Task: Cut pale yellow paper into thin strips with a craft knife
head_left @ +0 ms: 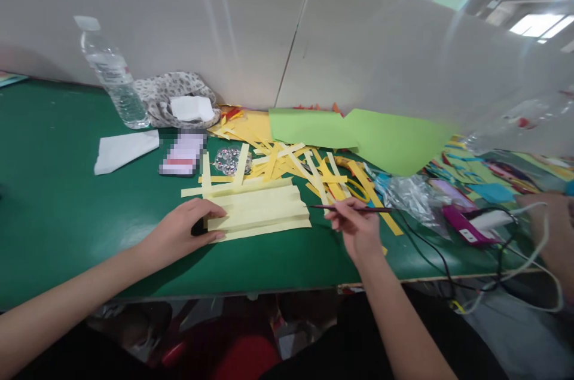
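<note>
A pale yellow sheet of paper (264,207) with lengthwise pleats lies on the green table in front of me. My left hand (191,227) grips its left end, thumb below and fingers above. In my right hand (356,224), a thin dark-red stick (376,209), perhaps a fine brush, is held like a pen. Its pointed end reaches left to just beside the paper's right edge; I cannot tell whether they touch. Behind the sheet are scattered many yellow paper strips (278,161), and a round clear piece with shiny bits (228,160).
Toward the back left stand a water bottle (114,81) and a patterned cloth bag (155,96), with a phone (182,154) in front. Green paper (394,134) leans by the grey partition. Rightward lie clear plastic wrap (415,197), a magenta power bank (466,227), cables and another person's arm (551,230).
</note>
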The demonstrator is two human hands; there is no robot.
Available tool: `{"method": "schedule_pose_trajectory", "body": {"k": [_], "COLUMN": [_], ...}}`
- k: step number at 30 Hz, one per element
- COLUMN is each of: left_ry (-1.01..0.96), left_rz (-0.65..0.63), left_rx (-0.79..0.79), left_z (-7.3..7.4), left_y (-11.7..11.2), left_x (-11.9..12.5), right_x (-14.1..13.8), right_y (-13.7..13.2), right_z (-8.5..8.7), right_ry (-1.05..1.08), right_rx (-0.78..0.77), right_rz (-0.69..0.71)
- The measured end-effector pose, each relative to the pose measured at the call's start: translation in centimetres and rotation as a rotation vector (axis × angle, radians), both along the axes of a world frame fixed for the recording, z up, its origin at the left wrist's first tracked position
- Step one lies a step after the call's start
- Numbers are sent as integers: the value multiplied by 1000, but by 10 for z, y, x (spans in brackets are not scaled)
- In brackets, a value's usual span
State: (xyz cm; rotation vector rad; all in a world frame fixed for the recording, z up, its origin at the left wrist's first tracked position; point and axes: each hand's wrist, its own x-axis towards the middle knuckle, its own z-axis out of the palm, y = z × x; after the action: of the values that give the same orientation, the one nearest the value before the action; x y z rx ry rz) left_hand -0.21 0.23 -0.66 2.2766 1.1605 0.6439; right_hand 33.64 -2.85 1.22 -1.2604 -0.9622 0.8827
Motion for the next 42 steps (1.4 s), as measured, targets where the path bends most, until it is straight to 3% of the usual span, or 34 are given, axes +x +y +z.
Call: {"method": "schedule_pose_trajectory", "body": {"k": [6, 11, 16, 23, 34, 38, 42], "left_ry": [16, 29, 12, 9, 15, 23, 28], "left_rz": [-15, -35, -32, -26, -24, -24, -30], "left_rx": [1, 9, 12, -12, -11, -10, 7], "left_z": [-1, -1, 0, 0, -4, -3, -1], "left_y": [1, 2, 2, 0, 2, 2, 2], "left_x": [-1, -1, 0, 0, -2, -2, -2], "right_x": [-81, -105, -91, -34, 31, 19, -16], "right_y": [-6, -4, -1, 3, -2, -9, -12], "right_z": [-4, 0, -2, -6, -3, 0, -5], "right_ry": [-18, -89, -119, -143, -166, -93, -107], "right_rx": [-152, -207, -217, -194, -114, -68, -103], "right_rz": [322, 455, 426, 272, 32, -29, 140]}}
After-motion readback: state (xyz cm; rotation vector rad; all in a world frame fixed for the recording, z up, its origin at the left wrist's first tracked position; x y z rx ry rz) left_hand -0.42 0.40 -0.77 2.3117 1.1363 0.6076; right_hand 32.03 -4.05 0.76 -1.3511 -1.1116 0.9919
